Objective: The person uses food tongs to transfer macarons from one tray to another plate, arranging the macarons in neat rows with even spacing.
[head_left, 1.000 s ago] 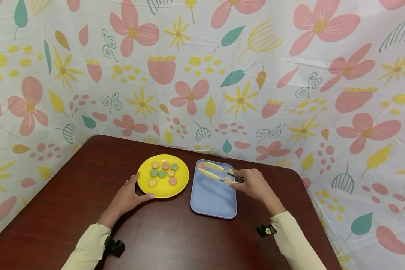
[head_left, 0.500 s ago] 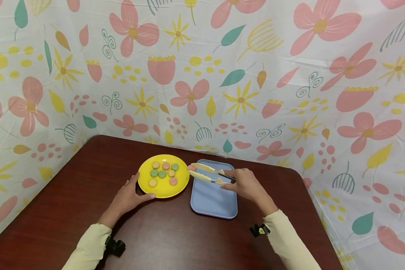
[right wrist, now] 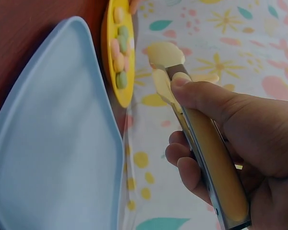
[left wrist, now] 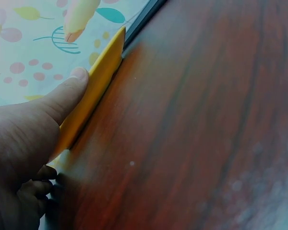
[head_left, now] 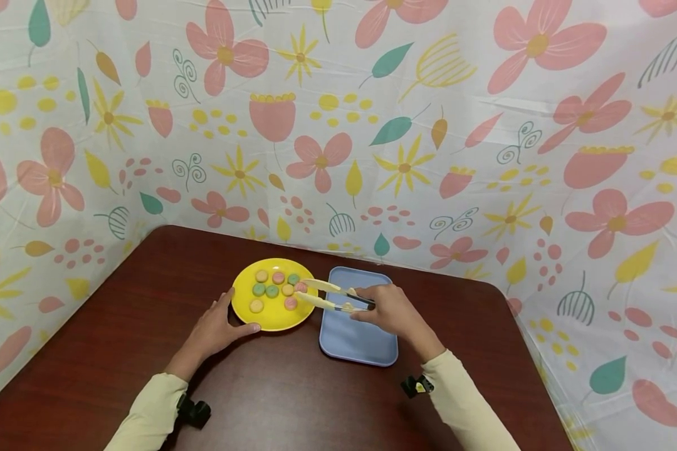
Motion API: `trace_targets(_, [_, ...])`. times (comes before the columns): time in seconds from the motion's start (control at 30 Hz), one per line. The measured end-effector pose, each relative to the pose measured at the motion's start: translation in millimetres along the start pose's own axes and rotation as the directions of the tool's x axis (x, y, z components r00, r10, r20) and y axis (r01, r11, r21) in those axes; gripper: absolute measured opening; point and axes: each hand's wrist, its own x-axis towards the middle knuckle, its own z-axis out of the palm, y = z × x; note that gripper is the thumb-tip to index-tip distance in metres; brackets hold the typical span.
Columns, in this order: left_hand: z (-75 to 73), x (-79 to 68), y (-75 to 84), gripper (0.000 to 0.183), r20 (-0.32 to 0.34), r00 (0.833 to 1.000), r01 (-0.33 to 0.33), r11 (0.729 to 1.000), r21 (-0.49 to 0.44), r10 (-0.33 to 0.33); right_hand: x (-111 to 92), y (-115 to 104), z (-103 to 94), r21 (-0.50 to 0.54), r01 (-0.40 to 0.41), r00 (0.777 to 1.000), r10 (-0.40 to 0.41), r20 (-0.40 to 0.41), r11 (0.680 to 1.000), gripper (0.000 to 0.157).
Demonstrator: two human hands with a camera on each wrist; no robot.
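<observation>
My right hand (head_left: 392, 310) grips a pair of kitchen tongs (head_left: 321, 294) with cream tips and dark metal arms. Between the tips is a pink macaron (head_left: 300, 287), at the right side of the yellow plate (head_left: 273, 319); whether it touches the plate cannot be told. Several yellow, green and pink macarons (head_left: 272, 291) lie on the plate. My left hand (head_left: 211, 329) rests against the plate's left and front rim, its thumb stretched out. That thumb touches the plate edge in the left wrist view. In the right wrist view, my fingers wrap the tongs' handle (right wrist: 213, 167).
A blue rectangular tray (head_left: 358, 338) lies right of the plate, under the tongs and right hand. Both stand on a dark brown wooden table (head_left: 293, 394). A flower-patterned cloth (head_left: 338, 156) hangs behind and along the sides.
My right hand has moved left, carrying the pink macaron in the tongs from over the blue tray to the yellow plate's right side. My left hand has stayed at the rim.
</observation>
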Motion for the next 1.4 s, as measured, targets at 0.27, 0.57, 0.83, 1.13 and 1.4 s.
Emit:
trace_targets(0.27, [0.4,-0.1,0.5,0.128,0.002,1.0,0.011,1.0,-0.004,-0.011,8.8,-10.8,9.0,-0.03,0.059,0.998,-0.06,-0.014,0.998,0.05])
trace_targets(0.57, [0.1,0.4,0.2,0.129,0.007,1.0,0.017,1.0,-0.003,-0.017,19.8,-22.4,17.3,-0.051,0.14,0.99,-0.139,0.015,0.989,0.048])
trace_targets(0.83, [0.8,0.1,1.3,0.129,0.007,1.0,0.011,1.0,-0.006,-0.011,26.5,-24.7,28.3,-0.041,0.134,0.99,-0.132,0.045,0.99,0.049])
trace_targets(1.13, [0.0,-0.3,1.9,0.128,0.008,1.0,0.019,1.0,0.003,-0.019,31.7,-25.0,39.5,-0.052,0.112,0.991,-0.108,0.077,0.992,0.048])
trace_targets(1.4, [0.0,0.4,1.3,0.128,0.003,1.0,0.02,1.0,0.001,-0.02,32.8,-26.5,41.9,-0.039,0.086,0.993,-0.082,0.089,0.996,0.048])
